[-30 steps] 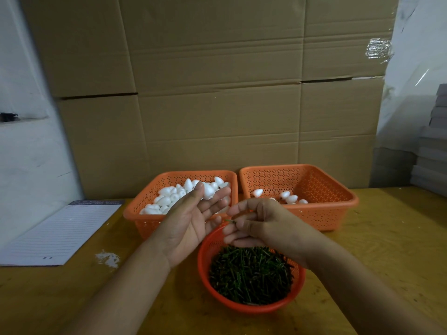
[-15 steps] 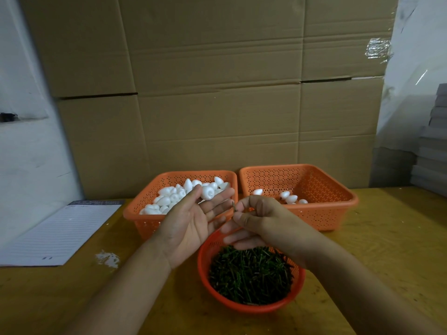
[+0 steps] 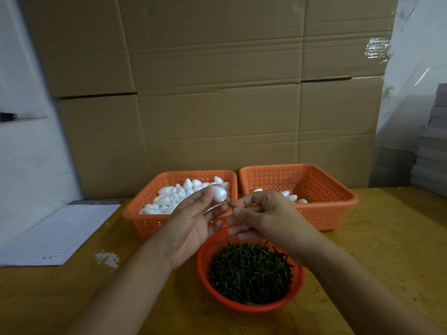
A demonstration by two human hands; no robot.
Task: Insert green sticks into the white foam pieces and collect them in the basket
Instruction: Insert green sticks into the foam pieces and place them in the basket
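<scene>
My left hand (image 3: 193,223) pinches a white foam piece (image 3: 219,193) at its fingertips, above the left orange basket (image 3: 145,221) heaped with several white foam pieces (image 3: 174,197). My right hand (image 3: 263,213) pinches a short green stick (image 3: 229,204), whose tip meets the foam piece. Below both hands sits a round red basket (image 3: 251,308) full of green sticks (image 3: 249,274). The right orange basket (image 3: 338,209) holds a few foam pieces (image 3: 292,198), partly hidden behind my right hand.
A lined notepad (image 3: 58,233) lies on the wooden table (image 3: 387,250) at the left, with white foam crumbs (image 3: 107,258) beside it. Stacked cardboard boxes (image 3: 217,93) form a wall behind the baskets. A grey stack (image 3: 433,146) stands at the far right.
My left hand has closed its fingers on the foam piece and raised it slightly. My right hand has brought the green stick up to the foam piece.
</scene>
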